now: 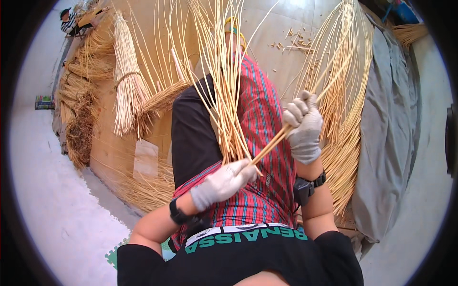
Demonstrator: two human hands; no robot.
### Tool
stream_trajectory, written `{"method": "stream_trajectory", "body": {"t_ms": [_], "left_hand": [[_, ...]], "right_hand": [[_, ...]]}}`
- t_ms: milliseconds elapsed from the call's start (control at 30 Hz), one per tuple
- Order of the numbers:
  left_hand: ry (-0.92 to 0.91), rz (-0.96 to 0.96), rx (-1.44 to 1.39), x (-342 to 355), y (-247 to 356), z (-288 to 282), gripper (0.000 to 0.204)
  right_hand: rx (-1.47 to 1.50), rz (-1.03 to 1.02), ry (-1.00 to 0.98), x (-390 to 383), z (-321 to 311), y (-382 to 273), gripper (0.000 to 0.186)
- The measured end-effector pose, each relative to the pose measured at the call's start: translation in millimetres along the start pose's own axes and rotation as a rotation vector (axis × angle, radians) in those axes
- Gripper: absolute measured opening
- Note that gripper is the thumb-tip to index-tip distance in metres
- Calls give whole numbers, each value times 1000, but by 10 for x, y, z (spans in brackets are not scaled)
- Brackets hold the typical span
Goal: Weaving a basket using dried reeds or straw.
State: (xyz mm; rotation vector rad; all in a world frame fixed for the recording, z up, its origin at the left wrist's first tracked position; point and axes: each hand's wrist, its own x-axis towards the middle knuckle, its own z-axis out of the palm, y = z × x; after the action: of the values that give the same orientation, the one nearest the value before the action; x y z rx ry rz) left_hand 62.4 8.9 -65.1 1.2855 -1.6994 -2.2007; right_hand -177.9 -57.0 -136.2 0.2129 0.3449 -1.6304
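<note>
Both my hands wear pale knitted gloves. A few peeled wicker rods run slantwise across my lap from one hand to the other. My right hand is closed in a fist round them, and their long thin ends continue up and to the right. At their lower ends, the fingers of my left hand are pressed together on the rods. A loose bundle of wicker rods lies on my lap along a red plaid cloth, its butt ends just beyond my left fingers.
A large spread of wicker rods lies at the right beside a grey cloth. To the left are a tied wicker bundle and a heap of darker bundles. Short cut pieces are scattered on the board ahead.
</note>
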Motion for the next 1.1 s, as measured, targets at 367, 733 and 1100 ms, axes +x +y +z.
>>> {"method": "stream_trajectory", "body": {"t_ms": [367,733,1100], "left_hand": [[316,148,121,-943,-105,-533,22],[549,128,-782,657,-251,-953,21],[650,84,-278,617,-679,-760,75]], "right_hand": [[-365,-221,-87,493,1188,-852,49],[-2027,-329,-34,1191,-180,1176,57],[-2298,-77,139,1278,-487,1369,84]]}}
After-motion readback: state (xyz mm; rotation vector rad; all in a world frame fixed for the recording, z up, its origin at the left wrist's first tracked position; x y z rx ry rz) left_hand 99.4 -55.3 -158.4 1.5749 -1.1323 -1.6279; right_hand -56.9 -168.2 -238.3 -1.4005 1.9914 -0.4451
